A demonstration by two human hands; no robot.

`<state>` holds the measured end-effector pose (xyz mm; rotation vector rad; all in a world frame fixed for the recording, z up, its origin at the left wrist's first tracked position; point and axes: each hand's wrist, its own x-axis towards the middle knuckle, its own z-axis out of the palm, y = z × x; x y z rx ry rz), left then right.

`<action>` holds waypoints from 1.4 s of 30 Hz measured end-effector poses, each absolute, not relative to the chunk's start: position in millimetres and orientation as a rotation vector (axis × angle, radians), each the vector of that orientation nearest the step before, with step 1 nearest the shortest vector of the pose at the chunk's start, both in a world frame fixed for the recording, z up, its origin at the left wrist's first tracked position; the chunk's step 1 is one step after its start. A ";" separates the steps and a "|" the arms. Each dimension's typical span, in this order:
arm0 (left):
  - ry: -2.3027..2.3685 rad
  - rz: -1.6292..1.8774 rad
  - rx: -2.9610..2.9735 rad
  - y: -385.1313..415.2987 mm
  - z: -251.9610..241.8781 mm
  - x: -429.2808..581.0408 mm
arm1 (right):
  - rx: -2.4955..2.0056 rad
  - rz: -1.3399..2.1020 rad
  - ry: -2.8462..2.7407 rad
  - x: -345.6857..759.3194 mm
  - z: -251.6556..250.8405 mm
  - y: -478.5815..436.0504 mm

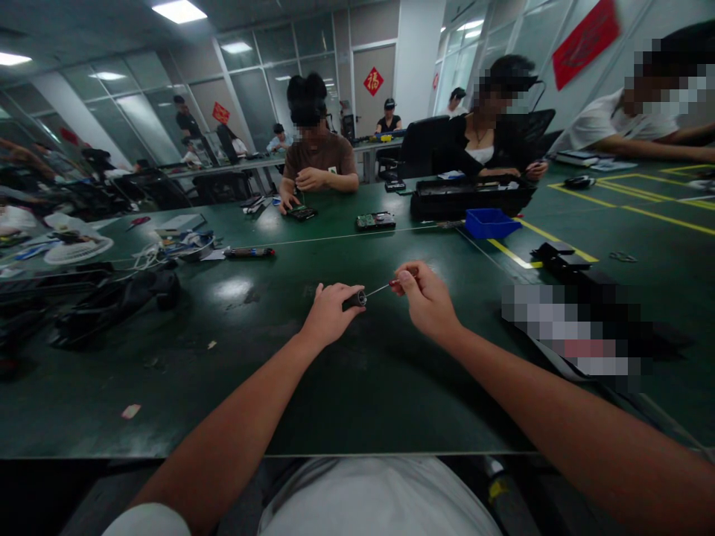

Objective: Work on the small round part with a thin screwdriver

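Note:
Above the middle of the green table [346, 402], my left hand [332, 309] is closed around a small dark cylindrical part [355, 300]. The round end of that part faces right. My right hand [427, 298] grips the red handle of a screwdriver [380, 289], its fingers pinched together. The thin metal shaft runs left from the handle to the end of the cylindrical part. Whether the tip sits inside the part or only against it, I cannot tell.
Ahead lie a circuit-board device [375, 221] and a blue bin [490, 222]. An electric screwdriver [249, 253] and a dark device [117, 301] are at left. A long black housing [586, 279] lies right. Across the table, a person [318, 160] handles a board.

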<state>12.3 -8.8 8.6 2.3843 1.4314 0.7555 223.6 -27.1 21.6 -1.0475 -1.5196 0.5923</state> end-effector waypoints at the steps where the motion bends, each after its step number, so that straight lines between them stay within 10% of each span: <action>1: 1.433 0.753 2.375 -8.9 9.1 12.5 | -1.060 0.581 -1.538 223.9 21.0 -27.1; 28: 1.432 1.116 1.817 5.1 6.3 3.9 | -1.229 0.423 -1.637 228.9 18.3 -19.9; 42: 1.639 0.266 2.490 33.4 17.2 18.5 | -1.356 0.455 -1.681 227.8 28.5 -25.8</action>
